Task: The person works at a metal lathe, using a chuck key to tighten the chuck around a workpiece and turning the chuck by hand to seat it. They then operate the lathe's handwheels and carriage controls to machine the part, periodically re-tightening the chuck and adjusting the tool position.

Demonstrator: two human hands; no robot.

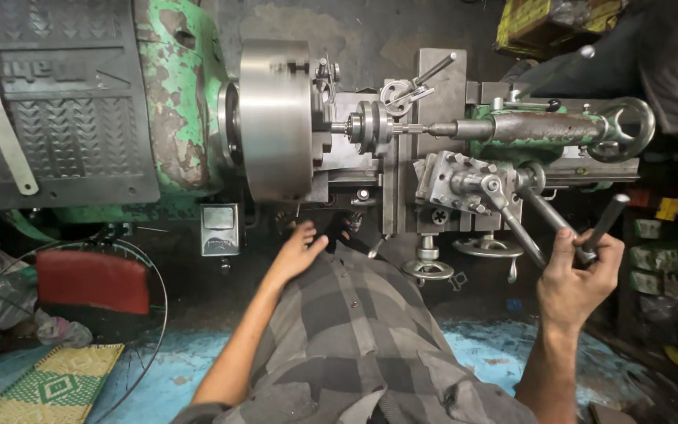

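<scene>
Right hand [578, 271] grip pinching a metal bar [602, 225]; left hand [298, 250] spread under the chuck [275, 118]; yellow boxes [555, 22] top right

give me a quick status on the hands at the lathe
Left hand open, reaching under the chuck. Right hand gripping a long steel lever handle. Workpiece mounted at the chuck; nothing blocks either hand.

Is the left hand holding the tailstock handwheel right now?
No. The left hand reaches low under the chuck, while the tailstock handwheel sits untouched at far right.
</scene>
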